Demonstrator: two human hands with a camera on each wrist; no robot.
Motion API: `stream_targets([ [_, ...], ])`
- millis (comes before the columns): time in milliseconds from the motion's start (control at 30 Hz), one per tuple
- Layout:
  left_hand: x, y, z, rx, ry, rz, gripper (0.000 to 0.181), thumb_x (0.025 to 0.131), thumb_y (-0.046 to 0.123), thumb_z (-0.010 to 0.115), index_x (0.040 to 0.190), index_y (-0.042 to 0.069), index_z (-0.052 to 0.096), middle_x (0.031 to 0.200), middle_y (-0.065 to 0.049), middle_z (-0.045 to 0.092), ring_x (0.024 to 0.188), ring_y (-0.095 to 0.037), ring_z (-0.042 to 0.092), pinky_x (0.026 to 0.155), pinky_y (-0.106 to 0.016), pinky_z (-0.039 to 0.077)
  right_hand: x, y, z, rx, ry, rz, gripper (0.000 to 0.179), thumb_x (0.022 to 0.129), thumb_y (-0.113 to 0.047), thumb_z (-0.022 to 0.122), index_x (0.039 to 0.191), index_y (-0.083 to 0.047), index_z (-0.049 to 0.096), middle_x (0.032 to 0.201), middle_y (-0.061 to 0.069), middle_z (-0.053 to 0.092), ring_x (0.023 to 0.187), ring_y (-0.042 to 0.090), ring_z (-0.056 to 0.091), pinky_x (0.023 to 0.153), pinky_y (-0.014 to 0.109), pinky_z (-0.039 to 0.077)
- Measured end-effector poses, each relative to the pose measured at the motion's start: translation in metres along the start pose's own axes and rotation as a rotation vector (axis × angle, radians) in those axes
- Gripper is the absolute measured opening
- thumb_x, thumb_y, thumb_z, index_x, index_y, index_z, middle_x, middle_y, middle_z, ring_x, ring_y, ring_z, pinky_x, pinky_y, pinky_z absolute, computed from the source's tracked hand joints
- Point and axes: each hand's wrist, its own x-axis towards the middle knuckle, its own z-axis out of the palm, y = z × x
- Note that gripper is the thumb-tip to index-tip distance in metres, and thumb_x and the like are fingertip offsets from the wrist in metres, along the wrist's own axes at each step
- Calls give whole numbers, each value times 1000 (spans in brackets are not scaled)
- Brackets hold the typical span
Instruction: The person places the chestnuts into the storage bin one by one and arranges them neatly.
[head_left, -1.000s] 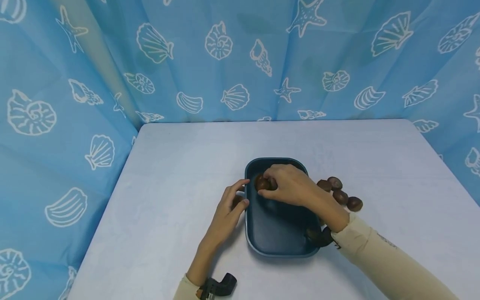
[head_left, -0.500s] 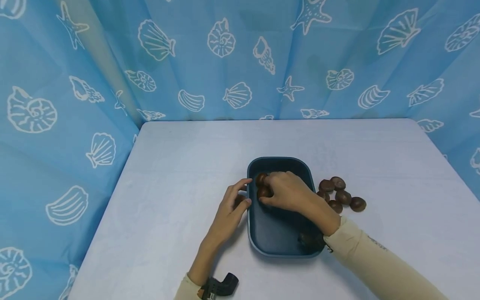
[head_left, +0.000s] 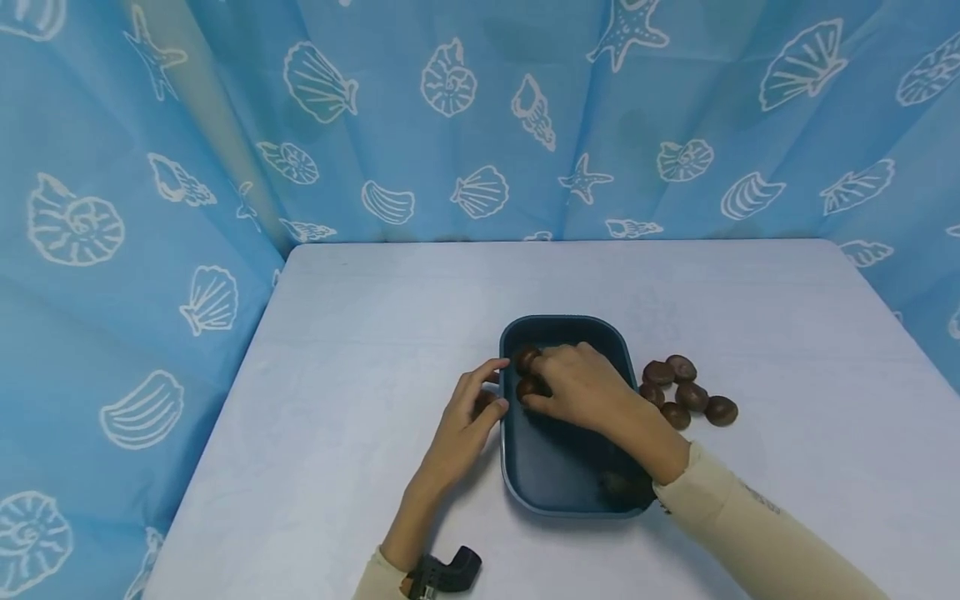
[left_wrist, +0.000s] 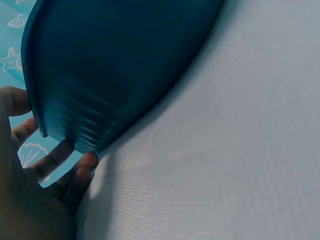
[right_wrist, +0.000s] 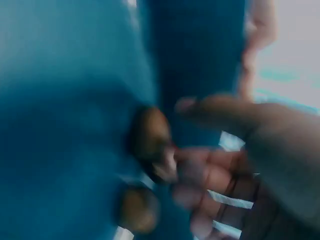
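A dark blue rectangular tray (head_left: 558, 492) stands on the white table. Inside, by its left wall, lie two brown chestnuts, the farther chestnut (head_left: 527, 359) and the nearer chestnut (head_left: 527, 388). My right hand (head_left: 581, 385) reaches into the tray. In the blurred right wrist view its fingertips (right_wrist: 169, 162) are at one chestnut (right_wrist: 151, 132), and the thumb stands off from it. My left hand (head_left: 465, 417) rests its spread fingertips against the tray's left side, as the left wrist view also shows on the ribbed outer wall (left_wrist: 92, 117).
Several more chestnuts (head_left: 690, 397) lie in a loose group on the table just right of the tray. A blue curtain (head_left: 480, 125) with white shell prints hangs behind the table and along its sides. A black wrist camera (head_left: 450, 571) sits on the left wrist.
My right hand has shifted slightly toward me inside the tray, and the nearer chestnut now lies closer to me than the other. The left hand keeps its place at the tray's side.
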Motion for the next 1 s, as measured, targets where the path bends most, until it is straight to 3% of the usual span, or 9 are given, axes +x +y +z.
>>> stream_targets([
  [167, 1, 1, 2, 22, 10, 9, 50, 101, 25, 53, 149, 37, 43, 137, 0, 46, 108, -17, 54, 94, -42, 45, -13, -1, -26, 63, 78, 3, 29, 88, -33, 76, 105, -9, 76, 79, -1, 61, 66, 12, 49, 62, 32, 44],
  [333, 0, 3, 3, 7, 21, 2, 50, 101, 21, 54, 149, 34, 44, 138, -2, 47, 110, -19, 54, 97, -45, 44, -28, 7, -40, 151, 110, 14, 26, 91, -27, 74, 109, -9, 74, 81, -3, 60, 70, 11, 50, 61, 30, 46],
  [433, -2, 11, 3, -4, 20, -8, 51, 101, 17, 54, 149, 29, 45, 138, -7, 47, 110, -23, 55, 97, -47, 43, -39, 12, -45, 202, 108, 41, 21, 92, -25, 72, 108, -12, 74, 83, -5, 60, 73, 12, 54, 63, 31, 47],
  [567, -3, 8, 3, 6, 25, -10, 51, 101, 18, 53, 149, 33, 45, 137, -2, 48, 110, -20, 56, 95, -45, 46, -53, 18, -49, 233, 117, 82, 21, 93, -24, 71, 111, -12, 74, 85, -6, 60, 77, 15, 57, 66, 33, 49],
  [667, -1, -3, 4, 18, 30, -3, 50, 101, 23, 53, 147, 40, 45, 135, 4, 48, 109, -15, 56, 93, -41, 48, -65, 25, -49, 229, 152, 88, 22, 93, -23, 71, 112, -11, 73, 83, -7, 59, 76, 12, 55, 66, 33, 49],
  [1000, -2, 0, 6, 24, 26, -17, 49, 101, 25, 53, 148, 38, 45, 135, 3, 47, 110, -17, 56, 93, -42, 48, -102, 47, -48, 245, 236, 115, 17, 93, -18, 70, 109, -11, 73, 81, -12, 56, 74, 7, 52, 64, 30, 49],
])
